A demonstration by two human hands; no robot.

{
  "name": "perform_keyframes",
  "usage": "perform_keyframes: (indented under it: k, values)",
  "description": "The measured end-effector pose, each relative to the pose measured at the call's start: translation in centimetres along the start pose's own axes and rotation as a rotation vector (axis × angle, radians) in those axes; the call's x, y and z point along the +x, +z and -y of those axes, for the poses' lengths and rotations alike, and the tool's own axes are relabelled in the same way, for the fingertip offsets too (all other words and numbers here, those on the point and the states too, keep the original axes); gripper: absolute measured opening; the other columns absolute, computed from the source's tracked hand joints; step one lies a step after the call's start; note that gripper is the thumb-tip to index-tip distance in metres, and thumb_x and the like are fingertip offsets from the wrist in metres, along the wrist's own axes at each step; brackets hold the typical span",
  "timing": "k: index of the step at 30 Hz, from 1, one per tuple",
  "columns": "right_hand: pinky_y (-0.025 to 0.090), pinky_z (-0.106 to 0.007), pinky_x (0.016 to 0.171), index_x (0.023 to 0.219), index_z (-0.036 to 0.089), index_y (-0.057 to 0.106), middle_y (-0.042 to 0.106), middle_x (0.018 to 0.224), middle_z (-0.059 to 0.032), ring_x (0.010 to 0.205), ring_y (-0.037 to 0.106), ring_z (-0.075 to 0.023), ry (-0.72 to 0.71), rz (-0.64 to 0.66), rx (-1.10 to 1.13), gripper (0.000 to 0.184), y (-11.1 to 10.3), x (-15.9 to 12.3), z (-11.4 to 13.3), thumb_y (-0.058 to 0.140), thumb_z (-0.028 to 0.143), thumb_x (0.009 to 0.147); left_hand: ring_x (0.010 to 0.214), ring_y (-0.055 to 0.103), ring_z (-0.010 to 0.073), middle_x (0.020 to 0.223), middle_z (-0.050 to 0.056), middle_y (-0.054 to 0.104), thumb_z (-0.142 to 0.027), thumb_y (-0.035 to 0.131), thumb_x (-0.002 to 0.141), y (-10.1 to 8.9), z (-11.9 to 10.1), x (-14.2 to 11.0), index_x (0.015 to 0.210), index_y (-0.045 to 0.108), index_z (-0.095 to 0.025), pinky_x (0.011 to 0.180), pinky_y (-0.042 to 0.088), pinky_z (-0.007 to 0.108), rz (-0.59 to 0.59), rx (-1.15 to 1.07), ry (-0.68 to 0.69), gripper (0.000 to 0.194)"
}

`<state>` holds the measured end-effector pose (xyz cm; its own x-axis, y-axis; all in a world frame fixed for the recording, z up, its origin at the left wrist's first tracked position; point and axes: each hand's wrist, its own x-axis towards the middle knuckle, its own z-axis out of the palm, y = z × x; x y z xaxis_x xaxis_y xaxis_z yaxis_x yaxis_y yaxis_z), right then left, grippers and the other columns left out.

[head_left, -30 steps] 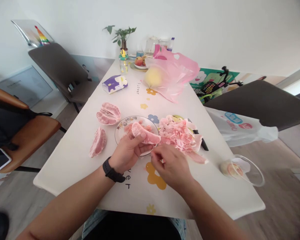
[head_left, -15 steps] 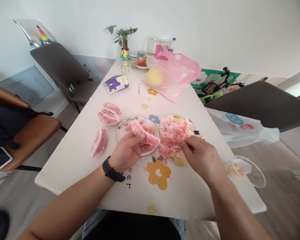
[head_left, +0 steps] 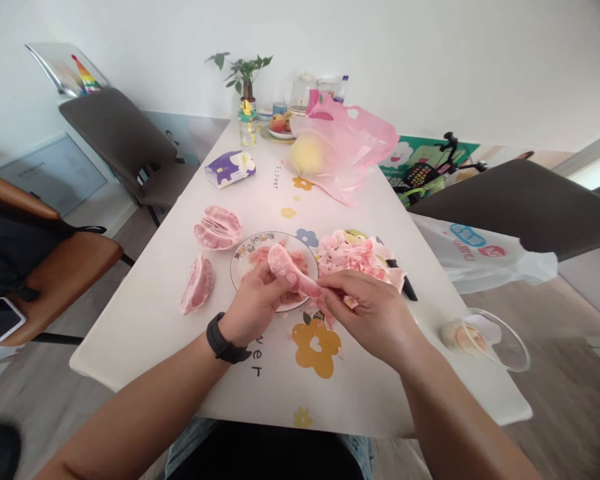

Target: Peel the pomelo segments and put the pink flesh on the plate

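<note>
My left hand [head_left: 254,297] grips a pale pink pomelo segment [head_left: 291,268] over the plate [head_left: 236,267]. My right hand [head_left: 365,312] has thumb and forefinger pinched at the segment's right end. Pink pieces of pulp [head_left: 260,255] lie on the plate beneath. Right of the plate is a heap of pink peelings [head_left: 353,257], partly hidden by my right hand. Left of the plate lie a large peeled pomelo piece [head_left: 218,228] and a smaller pomelo piece [head_left: 198,285].
A knife's black handle [head_left: 408,289] sticks out beside the peelings. Farther back are a tissue pack [head_left: 229,168], a pink plastic bag [head_left: 363,143] around a yellow round fruit [head_left: 306,155], and a jar [head_left: 248,130]. A clear container [head_left: 495,340] stands at the right edge.
My right hand has moved left from the peelings to the segment's right end and pinches there. My left hand keeps its hold, the segment tilted slightly differently.
</note>
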<state>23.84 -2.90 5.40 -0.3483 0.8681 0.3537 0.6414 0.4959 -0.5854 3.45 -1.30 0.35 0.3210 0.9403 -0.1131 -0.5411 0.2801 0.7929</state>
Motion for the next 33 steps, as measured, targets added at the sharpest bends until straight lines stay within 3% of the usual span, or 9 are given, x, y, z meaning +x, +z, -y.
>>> perform_keyframes:
  k: [7, 14, 23, 25, 27, 30, 33]
  values:
    - [0.046, -0.028, 0.062, 0.079, 0.024, 0.071, 0.074, 0.074, 0.0023, 0.065, 0.065, -0.0142, 0.088, 0.107, -0.094, 0.023, -0.7, 0.9, 0.7, 0.057, 0.019, 0.097, 0.107, 0.075, 0.0237, 0.106, 0.008, 0.081, -0.040, 0.082, 0.091, 0.0, 0.1, 0.1, 0.113, 0.068, -0.020, 0.100, 0.058, 0.044, 0.022, 0.021, 0.022, 0.033]
    - [0.040, -0.027, 0.058, 0.067, 0.022, 0.058, 0.067, 0.069, 0.0018, 0.064, 0.060, -0.0136, 0.154, 0.143, -0.137, 0.023, -0.2, 0.9, 0.4, 0.055, 0.017, 0.089, 0.103, 0.075, 0.0234, 0.104, 0.006, 0.079, -0.041, 0.084, 0.088, 0.1, -0.1, -0.1, 0.114, 0.067, -0.020, 0.099, 0.057, 0.043, 0.035, 0.000, -0.011, 0.038]
    - [0.045, -0.027, 0.054, 0.078, 0.023, 0.069, 0.069, 0.071, -0.0005, 0.060, 0.060, -0.0146, 0.252, 0.242, 0.368, 0.014, -0.6, 0.5, 0.8, 0.061, 0.028, 0.089, 0.074, 0.069, 0.0167, 0.082, 0.004, 0.073, -0.033, 0.083, 0.089, -0.2, -0.9, -0.2, 0.115, 0.071, -0.016, 0.071, 0.053, 0.029, 0.232, -0.097, -0.112, 0.034]
    - [0.046, -0.028, 0.053, 0.079, 0.023, 0.067, 0.069, 0.068, -0.0004, 0.057, 0.061, -0.0156, 0.325, 0.185, 0.436, 0.015, -0.8, 1.0, 0.3, 0.063, 0.032, 0.090, 0.073, 0.070, 0.0185, 0.081, 0.007, 0.076, -0.033, 0.081, 0.091, -0.3, -0.9, -0.4, 0.111, 0.071, -0.015, 0.071, 0.053, 0.031, 0.332, -0.049, -0.151, 0.029]
    - [0.046, -0.028, 0.052, 0.079, 0.023, 0.065, 0.066, 0.063, 0.0009, 0.054, 0.060, -0.0156, 0.390, 0.039, 0.424, 0.015, -1.2, 1.8, -0.6, 0.064, 0.034, 0.089, 0.072, 0.071, 0.0204, 0.080, 0.010, 0.077, -0.035, 0.078, 0.094, -0.4, -0.8, -0.6, 0.106, 0.071, -0.016, 0.073, 0.052, 0.034, 0.447, -0.002, -0.184, 0.024]
    - [0.044, -0.029, 0.053, 0.078, 0.023, 0.065, 0.063, 0.060, 0.0019, 0.052, 0.055, -0.0153, 0.431, -0.193, 0.242, 0.017, -2.3, 2.8, -2.2, 0.061, 0.035, 0.090, 0.076, 0.072, 0.0224, 0.084, 0.009, 0.077, -0.034, 0.078, 0.092, -0.4, -0.8, -0.7, 0.118, 0.072, -0.017, 0.075, 0.052, 0.037, 0.483, -0.039, -0.205, 0.031]
    - [0.041, -0.031, 0.055, 0.067, 0.024, 0.057, 0.058, 0.057, 0.0010, 0.054, 0.053, -0.0162, 0.359, -0.132, -0.098, 0.032, -3.2, 2.6, -3.7, 0.056, 0.039, 0.096, 0.079, 0.071, 0.0227, 0.088, 0.007, 0.074, -0.029, 0.078, 0.087, -0.5, -0.8, -0.6, 0.131, 0.070, -0.018, 0.078, 0.052, 0.037, 0.447, -0.157, -0.233, 0.046]
